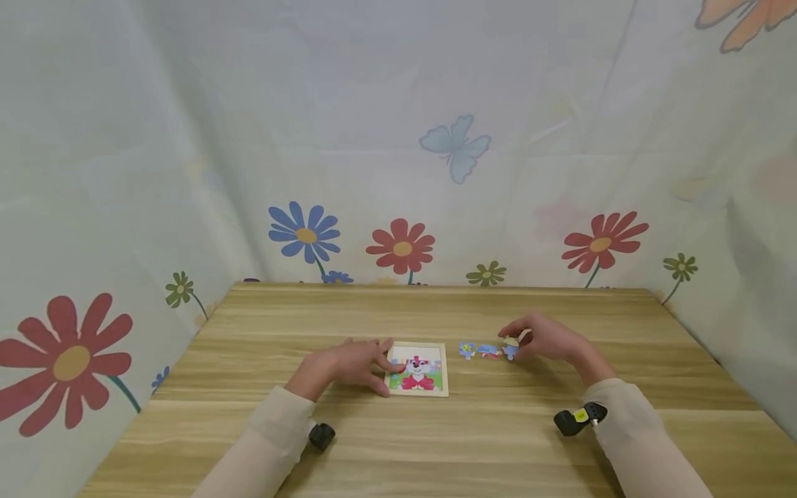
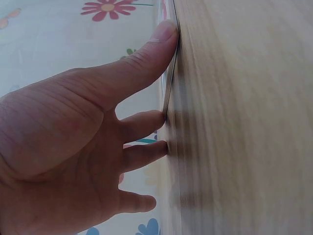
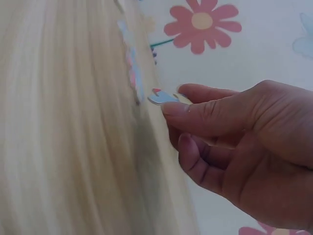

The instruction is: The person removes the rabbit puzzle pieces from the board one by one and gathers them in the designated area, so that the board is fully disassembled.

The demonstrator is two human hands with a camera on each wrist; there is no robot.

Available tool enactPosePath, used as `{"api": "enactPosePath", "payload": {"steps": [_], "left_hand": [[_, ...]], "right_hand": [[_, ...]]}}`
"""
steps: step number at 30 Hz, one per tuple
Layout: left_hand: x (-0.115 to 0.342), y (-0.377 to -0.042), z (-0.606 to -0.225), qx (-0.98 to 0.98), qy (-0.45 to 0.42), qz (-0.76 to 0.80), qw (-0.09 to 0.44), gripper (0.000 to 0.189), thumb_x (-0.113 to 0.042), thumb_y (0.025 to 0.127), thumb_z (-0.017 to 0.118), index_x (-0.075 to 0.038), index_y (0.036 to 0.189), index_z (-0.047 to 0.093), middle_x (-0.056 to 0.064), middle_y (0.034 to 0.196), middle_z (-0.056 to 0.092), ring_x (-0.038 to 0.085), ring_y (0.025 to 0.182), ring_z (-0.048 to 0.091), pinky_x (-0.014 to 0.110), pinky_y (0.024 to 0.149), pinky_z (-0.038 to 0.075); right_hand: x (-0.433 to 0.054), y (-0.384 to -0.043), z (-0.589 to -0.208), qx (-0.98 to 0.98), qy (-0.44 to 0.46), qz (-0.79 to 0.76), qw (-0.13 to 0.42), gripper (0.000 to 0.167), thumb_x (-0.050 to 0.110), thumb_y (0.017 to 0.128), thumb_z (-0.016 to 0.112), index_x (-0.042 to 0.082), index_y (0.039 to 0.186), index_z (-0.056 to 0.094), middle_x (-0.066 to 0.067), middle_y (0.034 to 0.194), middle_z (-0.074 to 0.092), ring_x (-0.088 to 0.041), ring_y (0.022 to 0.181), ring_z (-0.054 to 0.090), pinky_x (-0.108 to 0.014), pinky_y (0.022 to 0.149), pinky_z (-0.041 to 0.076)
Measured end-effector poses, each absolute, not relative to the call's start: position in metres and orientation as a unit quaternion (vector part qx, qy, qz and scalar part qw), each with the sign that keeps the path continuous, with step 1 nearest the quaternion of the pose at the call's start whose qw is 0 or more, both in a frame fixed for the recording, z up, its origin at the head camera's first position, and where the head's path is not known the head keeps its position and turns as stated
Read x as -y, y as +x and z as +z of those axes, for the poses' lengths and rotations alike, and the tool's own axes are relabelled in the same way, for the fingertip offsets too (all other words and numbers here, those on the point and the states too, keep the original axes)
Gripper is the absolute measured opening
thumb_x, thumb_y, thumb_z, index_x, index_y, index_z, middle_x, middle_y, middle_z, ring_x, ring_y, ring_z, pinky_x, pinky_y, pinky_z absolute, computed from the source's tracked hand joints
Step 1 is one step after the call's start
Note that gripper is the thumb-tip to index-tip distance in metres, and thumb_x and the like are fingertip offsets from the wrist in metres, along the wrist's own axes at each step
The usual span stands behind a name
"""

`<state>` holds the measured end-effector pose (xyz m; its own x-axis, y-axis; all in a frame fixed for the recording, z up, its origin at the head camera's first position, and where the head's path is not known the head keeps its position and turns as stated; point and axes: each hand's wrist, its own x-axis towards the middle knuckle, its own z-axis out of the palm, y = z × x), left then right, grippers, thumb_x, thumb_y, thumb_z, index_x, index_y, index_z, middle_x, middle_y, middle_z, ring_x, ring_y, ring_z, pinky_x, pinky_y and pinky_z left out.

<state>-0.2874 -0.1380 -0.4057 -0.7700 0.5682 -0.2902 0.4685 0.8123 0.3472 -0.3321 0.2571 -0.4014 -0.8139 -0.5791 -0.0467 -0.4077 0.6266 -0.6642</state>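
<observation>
A small square jigsaw puzzle in a pale wooden tray [image 1: 447, 373] lies on the table, its assembled part showing a red and white cartoon animal. The upper strip of the tray shows plain white. My left hand [image 1: 356, 363] rests at the tray's left side with fingers extended; in the left wrist view its thumb [image 2: 164, 33] touches the tray's edge. Right of the tray, my right hand [image 1: 551, 339] pinches a blue puzzle piece [image 3: 165, 97] between thumb and fingers, just above the table. Two loose pieces, one blue with yellow [image 1: 467, 350] and one blue with pink [image 1: 488, 351], lie between tray and right hand.
The wood-grain table [image 1: 436, 449] reaches back to a white cloth [image 1: 373, 166] printed with flowers and butterflies, which hangs behind it and at both sides. A black device is strapped at each wrist, over a light sleeve [image 1: 647, 436].
</observation>
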Motion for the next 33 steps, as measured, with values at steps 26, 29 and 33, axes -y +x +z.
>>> {"api": "enactPosePath", "payload": {"steps": [26,29,33], "left_hand": [[0.137,-0.291,-0.409,-0.934,0.271,0.128,0.193,0.055,-0.043,0.086,0.076,-0.034,0.138,0.060,0.008,0.163,0.026,0.032,0.149,0.025,0.066,0.115,0.013],[0.137,-0.289,-0.408,-0.934,0.274,0.126,0.192,0.055,-0.043,0.086,0.076,-0.033,0.138,0.060,0.009,0.163,0.027,0.033,0.148,0.026,0.067,0.115,0.013],[0.138,-0.288,-0.408,-0.932,0.278,0.126,0.193,0.055,-0.042,0.087,0.076,-0.032,0.139,0.060,0.011,0.163,0.027,0.034,0.148,0.026,0.068,0.114,0.014]], "right_hand": [[-0.251,-0.330,-0.403,-0.918,-0.251,-0.271,0.147,0.036,-0.009,0.078,0.076,-0.006,0.114,0.070,-0.011,0.105,0.070,-0.026,0.092,0.063,-0.038,0.078,0.056],[-0.251,-0.329,-0.402,-0.918,-0.244,-0.271,0.153,0.036,-0.010,0.078,0.076,-0.006,0.113,0.070,-0.013,0.108,0.070,-0.027,0.094,0.064,-0.040,0.080,0.056],[-0.251,-0.329,-0.403,-0.918,-0.244,-0.270,0.158,0.036,-0.010,0.078,0.075,-0.007,0.113,0.070,-0.013,0.107,0.070,-0.026,0.094,0.064,-0.040,0.080,0.056]]}}
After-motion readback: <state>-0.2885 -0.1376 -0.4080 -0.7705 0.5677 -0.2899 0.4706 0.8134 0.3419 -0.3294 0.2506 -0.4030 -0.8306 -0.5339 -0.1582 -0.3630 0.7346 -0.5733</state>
